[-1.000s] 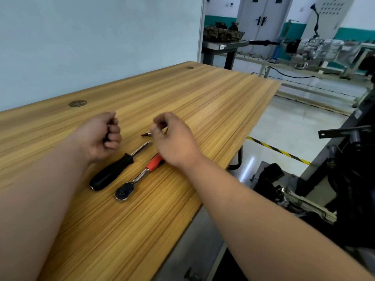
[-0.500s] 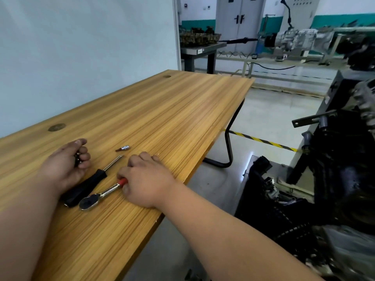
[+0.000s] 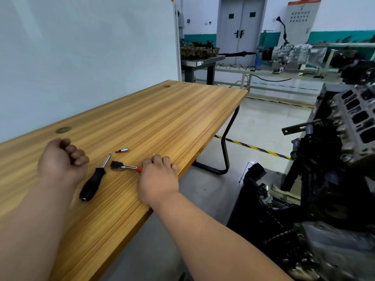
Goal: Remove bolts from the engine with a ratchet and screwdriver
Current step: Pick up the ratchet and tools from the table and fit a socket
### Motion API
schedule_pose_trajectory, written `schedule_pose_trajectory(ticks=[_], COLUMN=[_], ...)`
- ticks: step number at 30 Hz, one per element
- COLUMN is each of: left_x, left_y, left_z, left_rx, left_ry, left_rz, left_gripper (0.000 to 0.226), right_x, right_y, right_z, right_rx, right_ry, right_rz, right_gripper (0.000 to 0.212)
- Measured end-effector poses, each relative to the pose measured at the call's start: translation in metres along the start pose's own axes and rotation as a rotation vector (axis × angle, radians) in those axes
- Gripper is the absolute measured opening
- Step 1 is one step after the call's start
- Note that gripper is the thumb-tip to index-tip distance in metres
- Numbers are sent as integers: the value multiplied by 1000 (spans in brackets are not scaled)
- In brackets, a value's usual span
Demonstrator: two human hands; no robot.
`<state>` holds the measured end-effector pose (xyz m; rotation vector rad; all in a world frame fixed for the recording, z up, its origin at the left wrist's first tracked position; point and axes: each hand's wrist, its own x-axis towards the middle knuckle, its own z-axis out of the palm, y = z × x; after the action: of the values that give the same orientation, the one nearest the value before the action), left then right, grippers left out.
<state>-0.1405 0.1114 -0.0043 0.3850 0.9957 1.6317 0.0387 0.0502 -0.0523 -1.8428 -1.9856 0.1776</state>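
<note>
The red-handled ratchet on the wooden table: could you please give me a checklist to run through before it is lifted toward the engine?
1. Grip on the red-handled steel ratchet: ok. The right hand has its fingers curled round the red handle.
2. Socket fitted on the ratchet head: cannot tell. The head looks dark and blurred.
3. Left hand free: cannot tell. Its curled fingers hide the palm.
4. Black-handled screwdriver clear of the ratchet: ok. It lies close beside the head and seems not to touch it.
5. Small silver bit socket out of the way: ok. It lies beyond both tools on the wooden table.
</note>
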Motion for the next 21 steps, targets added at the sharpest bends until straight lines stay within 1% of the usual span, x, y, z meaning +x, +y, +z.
schedule_pose_trajectory(ticks=[1,3,4,6,7,8,9,11,12,13,14,15,17,19,21], left_x=[-2,-3,-3,-1,0,1,3,10,12,14,17,19,22,23,23], left_y=[1,-1,-2,-4,-4,-3,-2,2,5,7,10,11,12,11,10], left_z=[1,2,3,4,5,4,2,-2,-4,-5,-5,-5,-7,-8,-7], left_rx=[1,151,270,495,593,721,899,1358,1577,1763,1906,1997,2035,2006,1988], left_ry=[-25,-88,-116,-139,-134,-127,-115,-48,-42,-51,-66,-88,-194,-307,-361], left_rz=[-81,-222,-260,-257,-214,-129,-7,292,387,413,396,353,272,261,303], left_gripper=[29,29,28,24,21,19,19,25,31,37,43,46,44,33,20], right_x=[1,3,5,12,17,23,29,44,52,61,71,81,103,121,131], right_y=[0,0,-1,-5,-7,-9,-11,-14,-14,-15,-16,-18,-23,-29,-36], right_z=[0,1,1,-2,-5,-7,-10,-13,-14,-13,-12,-10,-4,2,8], right_rx=[-14,-55,-80,-145,-179,-209,-226,-191,-147,-104,-67,-38,-20,-67,-126], right_ry=[-4,-9,-15,-57,-93,-136,-176,-203,-186,-158,-134,-123,-148,-227,-279], right_rz=[-1,-21,-46,-126,-168,-200,-218,-198,-164,-125,-87,-58,-52,-89,-134], right_gripper=[32,34,35,36,35,34,33,36,37,38,39,41,43,34,19])
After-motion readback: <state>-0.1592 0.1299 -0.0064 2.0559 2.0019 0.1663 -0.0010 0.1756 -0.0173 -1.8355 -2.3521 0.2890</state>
